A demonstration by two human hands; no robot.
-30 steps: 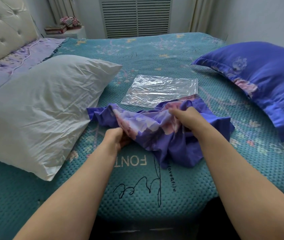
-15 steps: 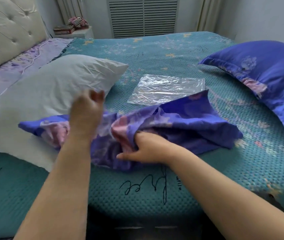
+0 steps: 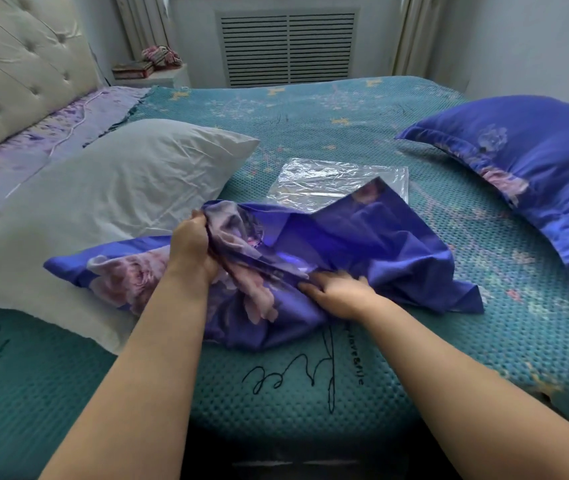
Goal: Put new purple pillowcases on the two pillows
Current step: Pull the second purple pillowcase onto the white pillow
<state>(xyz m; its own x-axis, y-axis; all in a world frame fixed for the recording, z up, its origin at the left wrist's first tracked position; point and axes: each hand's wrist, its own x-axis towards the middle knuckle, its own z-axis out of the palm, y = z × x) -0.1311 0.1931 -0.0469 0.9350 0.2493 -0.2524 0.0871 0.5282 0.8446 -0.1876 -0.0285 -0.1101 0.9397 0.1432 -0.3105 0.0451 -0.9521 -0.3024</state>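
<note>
A loose purple pillowcase (image 3: pixel 373 244) with pink flowers lies crumpled on the teal bedspread, its left end draped over the bare white pillow (image 3: pixel 103 206). My left hand (image 3: pixel 191 249) grips a bunched edge of the pillowcase and lifts it. My right hand (image 3: pixel 340 294) reaches into the folds lower down, fingers partly hidden under the cloth, holding it. A second pillow (image 3: pixel 532 171) in a purple case lies at the right of the bed.
A clear plastic bag (image 3: pixel 324 180) lies flat on the teal bedspread (image 3: pixel 310 116) behind the pillowcase. A tufted headboard (image 3: pixel 16 67) stands at the left. A white shelf (image 3: pixel 158 76) with books sits by the far wall under a vent.
My left hand came off the pillow side and now grips a raised bunch of the pillowcase. My right hand pushed deeper into the folds. The cloth's right part lifted.
</note>
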